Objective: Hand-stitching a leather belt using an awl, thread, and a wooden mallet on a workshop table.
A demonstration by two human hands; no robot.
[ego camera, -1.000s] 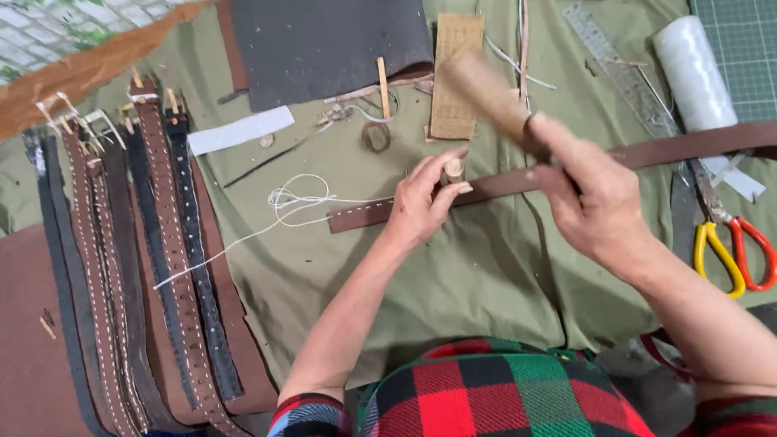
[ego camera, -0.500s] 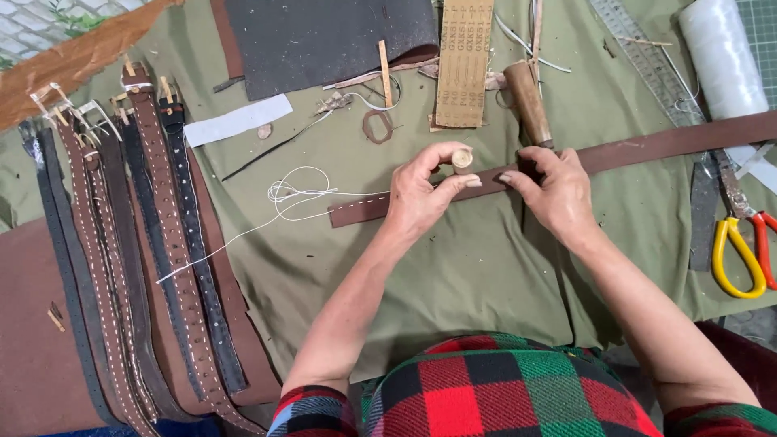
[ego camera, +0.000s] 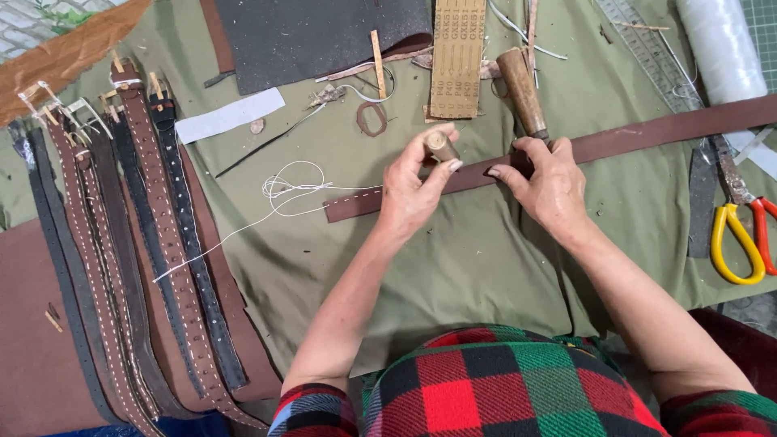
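Two hands meet over a long brown strap (ego camera: 647, 133) that runs across the bench (ego camera: 453, 267) from about eight o'clock to two o'clock. Her left hand (ego camera: 413, 190) has its fingers curled round a short wooden-topped punch (ego camera: 439, 146), held upright with its tip down on the strap; that hand is closed on the tool. Her right hand (ego camera: 546, 182) lies just beside it at three o'clock, fingers bent and pressing the strap flat, gripping nothing that I can see. A wooden mallet (ego camera: 522, 91) rests at twelve o'clock from the right hand, its handle end almost touching the fingers.

White thread (ego camera: 287, 186) loops at nine o'clock of the left hand, trailing along the strap's stitched end. Farther at nine o'clock, finished belts (ego camera: 162, 243) lie side by side. A sandpaper strip (ego camera: 457, 57) and a dark leather sheet (ego camera: 316, 36) sit at twelve o'clock; yellow and red scissors (ego camera: 740, 235) lie at three o'clock.

To my eye, the risk is the punch leaning: if it tilts, or the strap creeps on the soft green cloth, the holes would wander off line. Fingers this close to the tool's head could also catch a blow.
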